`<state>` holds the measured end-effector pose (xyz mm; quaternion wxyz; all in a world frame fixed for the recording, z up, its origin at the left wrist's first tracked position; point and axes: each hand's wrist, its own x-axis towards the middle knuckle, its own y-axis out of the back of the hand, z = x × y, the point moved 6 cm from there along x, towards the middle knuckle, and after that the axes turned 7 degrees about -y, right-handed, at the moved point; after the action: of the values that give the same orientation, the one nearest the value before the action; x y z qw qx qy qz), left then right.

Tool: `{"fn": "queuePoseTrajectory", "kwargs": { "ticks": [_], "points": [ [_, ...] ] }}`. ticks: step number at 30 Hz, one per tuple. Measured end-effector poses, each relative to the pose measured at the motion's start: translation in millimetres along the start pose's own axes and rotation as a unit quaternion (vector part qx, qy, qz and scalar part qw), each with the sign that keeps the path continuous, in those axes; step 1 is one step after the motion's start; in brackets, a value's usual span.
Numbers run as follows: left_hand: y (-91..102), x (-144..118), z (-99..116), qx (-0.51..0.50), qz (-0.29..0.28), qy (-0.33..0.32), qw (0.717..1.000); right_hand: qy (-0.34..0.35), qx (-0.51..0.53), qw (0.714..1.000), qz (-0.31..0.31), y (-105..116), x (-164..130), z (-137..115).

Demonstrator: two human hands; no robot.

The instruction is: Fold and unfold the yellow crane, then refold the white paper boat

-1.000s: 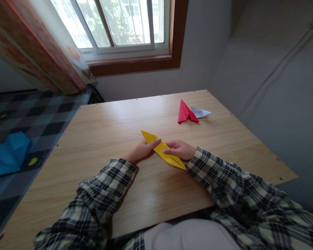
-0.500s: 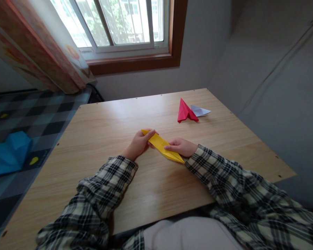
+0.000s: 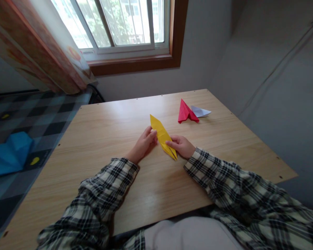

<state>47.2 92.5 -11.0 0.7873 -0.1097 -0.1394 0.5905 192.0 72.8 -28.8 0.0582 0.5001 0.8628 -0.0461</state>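
Note:
A folded piece of yellow paper [image 3: 161, 133], long and pointed at its upper end, is held above the table at a slant. Its lower end splits into narrow folded flaps. My right hand [image 3: 182, 145] pinches it near that lower end, thumb on the front face and the other fingers behind. At the paper's left edge, my left hand [image 3: 146, 141] is closed with its thumb and curled fingertips against the edge; part of those fingers is hidden. Beyond the hands lies a red folded paper plane [image 3: 185, 111], and a white folded paper [image 3: 201, 111] sits beside it.
The light wooden table [image 3: 114, 121] extends under both hands. To the left, a blue folded paper [image 3: 11, 152] lies on a checked cloth [image 3: 49, 114]. A window [image 3: 125, 24] and a patterned curtain [image 3: 41, 45] are at the back.
The yellow paper has turned more upright, its pointed end swinging up and away. My left hand has slid from that end to the left edge, while my right hand keeps its pinch.

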Motion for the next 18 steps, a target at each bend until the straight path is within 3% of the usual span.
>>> {"fn": "queuePoseTrajectory", "kwargs": {
  "ticks": [3, 6, 13, 18],
  "points": [
    [-19.1, -11.5, -6.6, 0.043, -0.083, -0.007, 0.996, 0.012, -0.009, 0.999, 0.039, 1.8, -0.3, -0.2],
    [-28.9, -19.8, -11.8, 0.063, -0.122, 0.002, 0.991, 0.005, 0.001, 0.998, 0.058, 1.8, -1.2, 0.8],
    [-25.8, -19.1, -11.8, 0.069, -0.128, -0.013, 0.989, 0.024, 0.021, 0.999, 0.038, -1.6, -0.3, -3.1],
    [-17.9, -13.8, -12.4, 0.041, -0.104, -0.03, 0.993, -0.009, 0.004, 1.0, -0.011, -5.5, -1.9, -4.7]
  ]
}}
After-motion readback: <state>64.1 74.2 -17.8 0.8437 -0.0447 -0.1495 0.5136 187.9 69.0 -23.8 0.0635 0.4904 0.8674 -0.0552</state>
